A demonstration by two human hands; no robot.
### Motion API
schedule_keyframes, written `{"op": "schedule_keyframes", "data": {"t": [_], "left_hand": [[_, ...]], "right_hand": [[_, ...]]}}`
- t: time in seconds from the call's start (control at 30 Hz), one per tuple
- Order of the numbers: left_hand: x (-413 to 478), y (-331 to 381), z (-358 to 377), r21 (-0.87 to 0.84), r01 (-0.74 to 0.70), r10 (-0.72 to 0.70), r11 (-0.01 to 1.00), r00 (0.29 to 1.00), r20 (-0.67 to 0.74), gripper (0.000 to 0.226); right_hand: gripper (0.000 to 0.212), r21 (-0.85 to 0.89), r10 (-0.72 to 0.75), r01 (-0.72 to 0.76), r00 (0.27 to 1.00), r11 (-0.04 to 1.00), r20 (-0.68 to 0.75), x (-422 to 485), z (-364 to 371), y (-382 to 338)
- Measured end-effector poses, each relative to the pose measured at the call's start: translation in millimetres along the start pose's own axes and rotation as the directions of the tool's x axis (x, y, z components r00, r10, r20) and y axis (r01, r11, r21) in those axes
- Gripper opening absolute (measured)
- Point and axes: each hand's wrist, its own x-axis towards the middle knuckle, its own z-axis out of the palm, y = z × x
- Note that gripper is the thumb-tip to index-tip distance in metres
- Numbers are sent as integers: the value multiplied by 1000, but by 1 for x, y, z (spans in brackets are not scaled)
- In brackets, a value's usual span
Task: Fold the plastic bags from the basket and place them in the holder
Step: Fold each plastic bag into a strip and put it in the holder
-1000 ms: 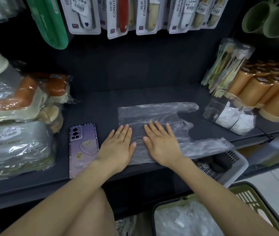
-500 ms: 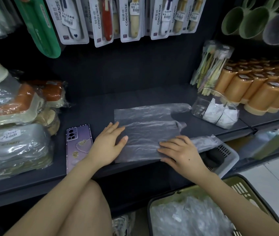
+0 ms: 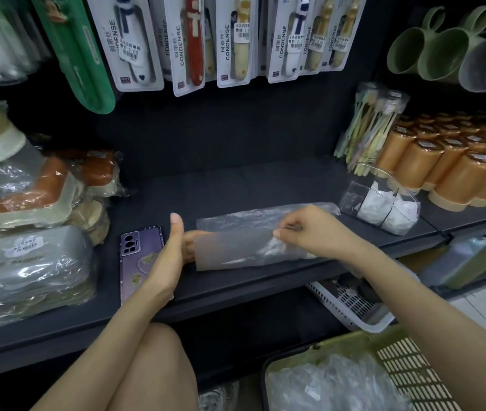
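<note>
Plastic bag [image 3: 236, 244], crinkled translucent strip

Fingers of left hand [image 3: 168, 256] veiled behind clear crinkled plastic bag [image 3: 236, 241]. Olive slotted plastic basket [image 3: 407, 366] cut by bottom edge. Left wrist covers lower end of purple phone [image 3: 138, 250]. Print on white price stickers [image 3: 129, 51] too small to read.

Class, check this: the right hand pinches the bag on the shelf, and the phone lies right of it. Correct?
No: the head view shows the phone left of the bag. The right hand does pinch the bag on the shelf.
</note>
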Motion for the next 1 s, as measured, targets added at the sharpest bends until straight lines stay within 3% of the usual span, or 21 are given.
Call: {"op": "schedule_keyframes", "data": {"t": [0.1, 0.2, 0.3, 0.37, 0.43, 0.5, 0.6, 0.67, 0.73, 0.8, 0.87, 1.0], "left_hand": [[4, -6, -3, 2, 60, -60, 998, 998, 7, 94], [3, -4, 3, 121, -13, 23, 993, 996, -83, 43], [6, -4, 6, 306, -121, 166, 944, 978, -126, 26], [14, -7, 3, 369, -73, 140, 927, 978, -158, 28], [17, -9, 2, 455, -51, 149, 889, 972, -182, 45], [13, -7, 6, 629, -51, 201, 776, 965, -170, 55], [8, 0, 11, 915, 8, 356, 404, 920, -166, 65], [14, 2, 14, 979, -19, 528, 205, 844, -94, 60], [26, -1, 17, 977, -169, 652, 129, 757, 45, 39], [33, 1, 25, 940, -284, 533, 187, 833, 146, 41], [37, -2, 31, 932, -264, 330, 249, 928, 175, 50], [44, -20, 31, 940, -230, 187, 253, 965, 185, 60]], "right_hand": [[22, 8, -1, 0, 997, 1000, 71, 38, -6, -1], [30, -19, 15, -13, 993, 1000, 117, 69, 0, 5], [26, -81, 54, -44, 990, 996, 127, 87, 13, 10], [23, -97, 78, -65, 987, 993, 137, 94, 22, 14], [20, -110, 87, -73, 987, 991, 135, 99, 28, 18], [19, -121, 92, -75, 985, 990, 144, 102, 31, 20], [18, -132, 103, -81, 979, 988, 173, 106, 30, 18], [18, -139, 108, -82, 975, 987, 192, 109, 29, 17], [18, -150, 107, -78, 974, 986, 202, 112, 28, 16], [15, -162, 109, -76, 973, 984, 206, 115, 29, 17], [13, -159, 111, -78, 971, 984, 211, 117, 30, 18], [18, -136, 108, -79, 969, 988, 223, 119, 30, 19]]}}
